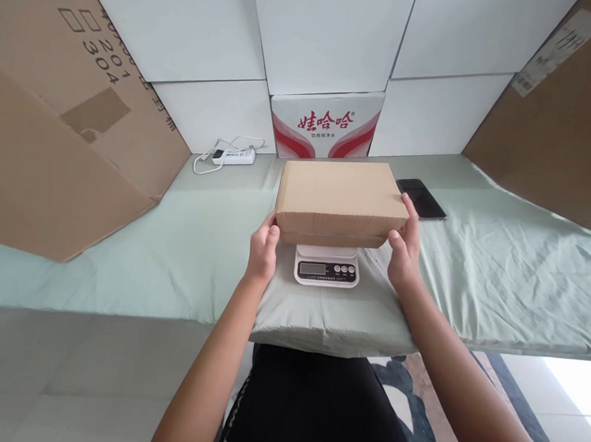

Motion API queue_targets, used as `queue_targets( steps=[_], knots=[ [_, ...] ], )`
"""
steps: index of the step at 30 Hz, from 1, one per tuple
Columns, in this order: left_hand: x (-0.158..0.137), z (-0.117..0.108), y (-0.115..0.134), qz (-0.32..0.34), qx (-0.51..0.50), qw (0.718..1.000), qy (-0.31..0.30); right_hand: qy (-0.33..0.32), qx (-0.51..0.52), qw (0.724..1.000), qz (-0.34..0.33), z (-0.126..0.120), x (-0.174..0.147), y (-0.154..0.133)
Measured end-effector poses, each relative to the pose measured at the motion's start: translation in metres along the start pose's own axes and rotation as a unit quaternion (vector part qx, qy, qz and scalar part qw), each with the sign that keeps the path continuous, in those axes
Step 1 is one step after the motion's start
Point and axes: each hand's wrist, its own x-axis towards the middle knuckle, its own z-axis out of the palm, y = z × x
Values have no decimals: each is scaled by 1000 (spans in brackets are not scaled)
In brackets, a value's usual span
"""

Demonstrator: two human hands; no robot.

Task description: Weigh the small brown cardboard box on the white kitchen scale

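Across the middle of my view runs a table [122, 270] under a pale green cloth, wrinkled most at the right. Behind it stands a white panelled wall [331, 36]. A large brown carton [45, 139] fills the left end, printed with 201 and 304, and a second carton [555, 143], bearing a white label, fills the right. Below the table's near edge I see the person's lap [314, 409] in black, with pale floor [66, 374] to its left.

At the centre is the box [342, 190], plain brown cardboard, lying flat and squared to the person. Behind it, against the wall, is a white case [326, 126] with red lettering and red swooshes. Under the box is a white scale [327, 273], its black front panel and round buttons showing; from up here I can't tell whether the box rests on it or is held just above.

The left hand [264, 249] grips the box at its near left corner, the right hand [404, 248] at the near right one, both thumbs toward the front. A dark tablet [424, 201] lies just beyond the right hand, partly hidden. Far left of the box sits a white power strip [237, 156] with a looped cord [205, 173].
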Motion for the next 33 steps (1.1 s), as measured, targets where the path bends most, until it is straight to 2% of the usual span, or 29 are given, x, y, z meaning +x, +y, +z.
queue_targets(
  steps=[3,7,10,13,16,18,26,33],
  knots=[
    [16,1,12,32,1,999,14,16,1,999,-29,-3,18,-11],
    [60,5,17,57,-5,998,8,-4,34,998,-50,-3,63,-18],
    [95,11,-3,50,-27,998,-11,-9,4,999,-35,10,95,3],
    [115,16,-34,28,-40,999,10,-8,6,1000,-12,31,110,42],
    [118,19,-58,4,-46,999,27,-11,32,999,27,45,108,73],
    [116,20,-68,-18,-51,998,33,-16,42,998,37,47,104,81],
    [114,23,-83,-53,-52,997,21,-48,24,998,46,39,98,79],
    [111,23,-86,-62,-47,997,26,-48,18,997,50,39,95,95]
  ],
)
